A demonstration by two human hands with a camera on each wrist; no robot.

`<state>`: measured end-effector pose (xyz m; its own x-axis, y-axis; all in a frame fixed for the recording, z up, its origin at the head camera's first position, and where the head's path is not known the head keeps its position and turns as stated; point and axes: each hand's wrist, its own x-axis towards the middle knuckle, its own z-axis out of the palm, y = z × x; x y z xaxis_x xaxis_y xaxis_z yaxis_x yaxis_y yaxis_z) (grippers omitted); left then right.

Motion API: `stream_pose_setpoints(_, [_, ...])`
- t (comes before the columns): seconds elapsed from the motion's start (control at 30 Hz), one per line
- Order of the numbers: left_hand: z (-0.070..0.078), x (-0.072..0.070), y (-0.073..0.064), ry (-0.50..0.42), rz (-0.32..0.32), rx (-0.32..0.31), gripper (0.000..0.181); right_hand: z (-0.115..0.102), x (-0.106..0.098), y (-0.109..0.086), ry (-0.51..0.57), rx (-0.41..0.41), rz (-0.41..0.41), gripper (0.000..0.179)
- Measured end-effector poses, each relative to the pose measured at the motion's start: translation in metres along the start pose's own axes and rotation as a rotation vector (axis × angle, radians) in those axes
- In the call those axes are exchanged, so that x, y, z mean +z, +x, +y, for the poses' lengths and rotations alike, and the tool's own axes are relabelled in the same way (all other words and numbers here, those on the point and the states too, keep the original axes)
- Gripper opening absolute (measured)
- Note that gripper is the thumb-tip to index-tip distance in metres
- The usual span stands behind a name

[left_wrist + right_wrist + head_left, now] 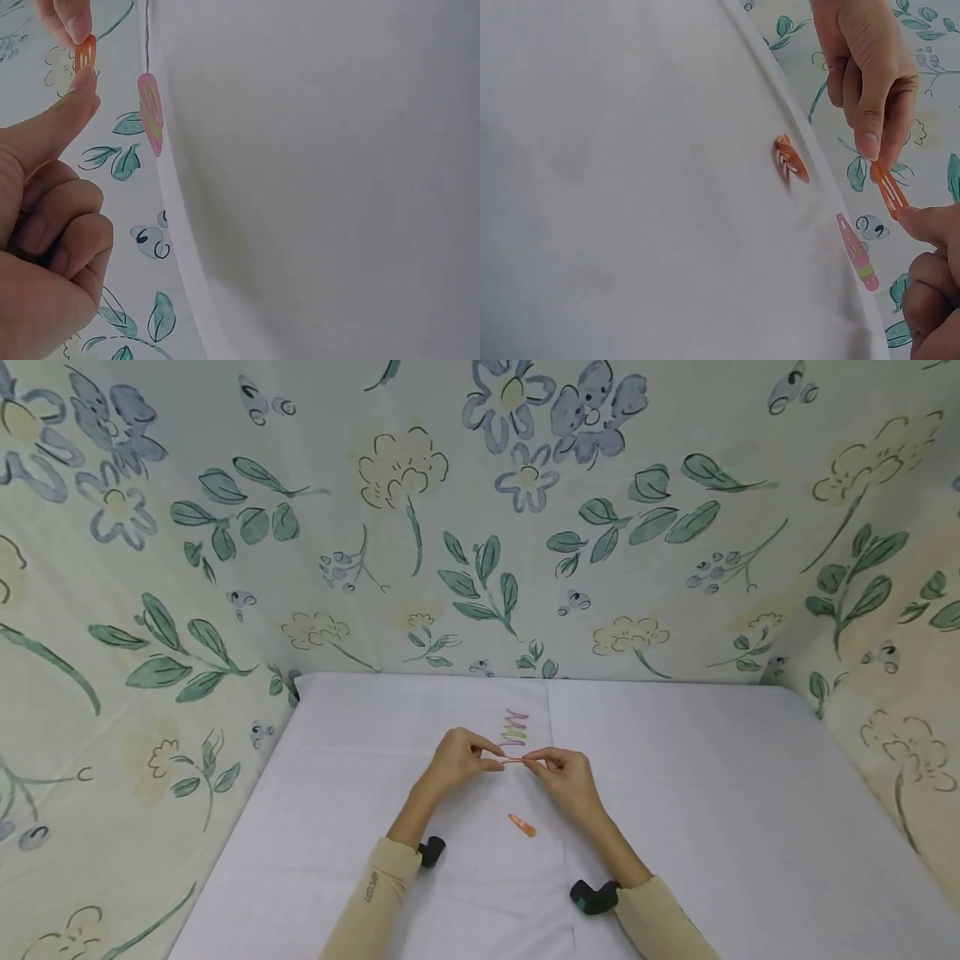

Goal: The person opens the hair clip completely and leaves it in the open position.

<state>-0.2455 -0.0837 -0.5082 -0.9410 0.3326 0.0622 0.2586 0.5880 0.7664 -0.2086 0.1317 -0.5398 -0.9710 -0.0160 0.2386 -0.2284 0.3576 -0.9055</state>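
Note:
An orange snap hair clip [890, 191] is stretched between both hands above the white tabletop. My left hand [462, 757] pinches one end between thumb and forefinger. The other end is pinched by my right hand [567, 779], with its remaining fingers curled in toward the palm. Past the hands, a short column of pink and green hair clips [514, 724] lies on the cloth. Closer to me rests a second orange hair clip [522, 825], set at a slant; the right wrist view shows it from the side.
A white cloth [675, 793] covers the table, with a crease running through its middle. Flower-printed fabric [480, 552] hangs behind and along both sides. Black wrist cameras [595, 897] are strapped near both sleeve cuffs.

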Motion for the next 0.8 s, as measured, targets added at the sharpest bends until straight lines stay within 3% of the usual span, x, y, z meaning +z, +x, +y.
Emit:
stream_pose_setpoints(0.2, [-0.003, -0.001, 0.012, 0.107, -0.034, 0.020, 0.019, 0.003, 0.002, 0.007, -0.041, 0.017, -0.021, 0.005])
stream_pose_setpoints(0.5, [-0.003, 0.003, 0.026, 0.240, -0.064, -0.016, 0.020, 0.016, 0.007, 0.018, -0.063, 0.051, -0.017, 0.005])
stream_pose_setpoints(0.63, [-0.004, 0.003, 0.029, 0.243, -0.069, -0.020, 0.022, 0.021, 0.008, 0.021, -0.081, 0.051, -0.014, 0.004])
stream_pose_setpoints(0.8, [-0.007, 0.001, 0.030, 0.178, -0.081, -0.043, 0.021, 0.024, 0.009, 0.025, -0.103, 0.053, -0.017, 0.004])
